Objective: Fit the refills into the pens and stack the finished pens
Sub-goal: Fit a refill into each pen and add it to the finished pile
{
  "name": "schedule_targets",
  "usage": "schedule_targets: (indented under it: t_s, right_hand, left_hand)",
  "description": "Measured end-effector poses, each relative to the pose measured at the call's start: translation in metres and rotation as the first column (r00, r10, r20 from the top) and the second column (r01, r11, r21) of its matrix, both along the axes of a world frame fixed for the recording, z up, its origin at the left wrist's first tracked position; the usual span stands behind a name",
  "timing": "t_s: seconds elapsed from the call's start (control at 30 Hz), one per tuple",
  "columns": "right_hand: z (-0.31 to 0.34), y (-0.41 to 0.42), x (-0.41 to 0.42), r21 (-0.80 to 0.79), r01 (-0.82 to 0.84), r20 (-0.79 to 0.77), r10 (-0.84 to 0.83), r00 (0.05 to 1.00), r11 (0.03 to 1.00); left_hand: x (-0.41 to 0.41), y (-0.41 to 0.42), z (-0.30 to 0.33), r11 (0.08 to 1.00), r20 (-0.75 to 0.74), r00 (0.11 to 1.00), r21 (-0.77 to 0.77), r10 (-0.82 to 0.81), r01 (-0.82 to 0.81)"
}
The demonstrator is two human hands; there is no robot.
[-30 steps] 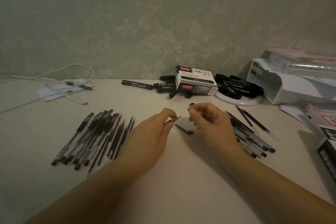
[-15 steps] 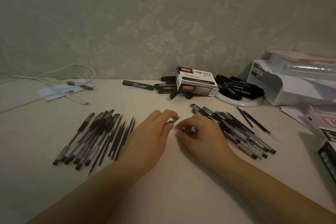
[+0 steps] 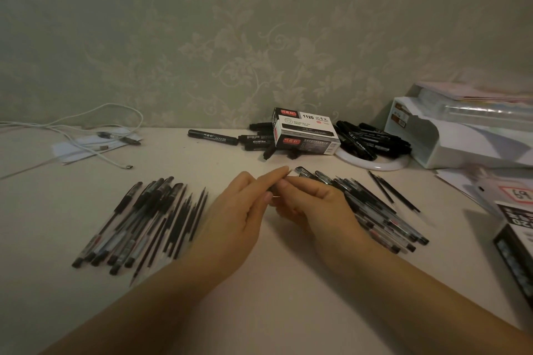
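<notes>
I see both hands' fingers, left hand [image 3: 235, 210] and right hand [image 3: 310, 204], pinching one thin dark pen part [image 3: 281, 181] mid-desk [image 3: 274, 297], apparently for fitting.

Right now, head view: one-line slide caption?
Both hands, left hand and right hand, pinch a small pen part between two pen piles on a table.

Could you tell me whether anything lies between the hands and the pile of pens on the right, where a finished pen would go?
Nothing visible does. The left hand and right hand pinch a small pen part together, and the right-hand pile of pens lies directly beside the right hand on the table.
</notes>
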State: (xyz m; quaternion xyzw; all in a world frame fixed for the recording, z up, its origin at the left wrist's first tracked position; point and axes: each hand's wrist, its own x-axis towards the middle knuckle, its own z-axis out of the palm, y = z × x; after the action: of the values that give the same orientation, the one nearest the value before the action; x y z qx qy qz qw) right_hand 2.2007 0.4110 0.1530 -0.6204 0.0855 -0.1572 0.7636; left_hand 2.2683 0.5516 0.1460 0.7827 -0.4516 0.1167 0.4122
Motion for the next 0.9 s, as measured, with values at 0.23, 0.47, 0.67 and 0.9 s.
schedule_targets:
  t_s: [0.23,0.47,0.67,0.9]
  right_hand:
    - [0.021,-0.026,0.007,0.131,0.336,0.07,-0.347,0.935,0.933]
    - [0.022,-0.074,0.001,-0.667,0.525,0.168,-0.579,0.798,0.529]
    - [0.005,-0.082,-0.002,-0.954,0.253,0.102,-0.624,0.775,0.158]
    - [0.004,-0.084,-0.003,-0.985,0.143,0.048,-0.655,0.754,0.092]
  left_hand:
    - [0.001,0.0,-0.003,0.996,-0.048,0.995,0.027,0.085,-0.084]
    - [-0.001,0.003,0.001,0.988,0.01,0.991,0.074,0.134,-0.134]
    - [0.0,0.007,0.004,0.969,0.012,0.971,0.064,0.238,-0.238]
    - [0.011,0.022,0.009,0.878,-0.001,0.881,0.091,0.473,-0.471]
